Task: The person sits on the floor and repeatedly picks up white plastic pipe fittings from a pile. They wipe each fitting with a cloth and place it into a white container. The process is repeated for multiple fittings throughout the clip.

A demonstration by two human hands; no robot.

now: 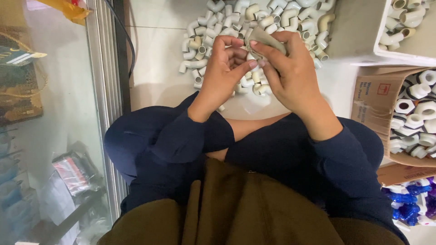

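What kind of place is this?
Probably a plumbing-parts shop or stockroom: a heap of white pipe elbows on the floor, cardboard boxes of fittings, and a glass cabinet.

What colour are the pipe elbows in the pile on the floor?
The pipe elbows are white to cream, seen in the head view.

Cardboard box [370, 97] w/ white hex fittings [415, 111]; blue fittings [406, 211] below; glass cabinet [59, 136] opposite.

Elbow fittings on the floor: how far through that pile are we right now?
Done: some elbows sit in the white tray. In hand: the left hand and right hand hold a beige piece, blurred. Left: a big loose pile of elbow fittings lies on the floor, so most remains.
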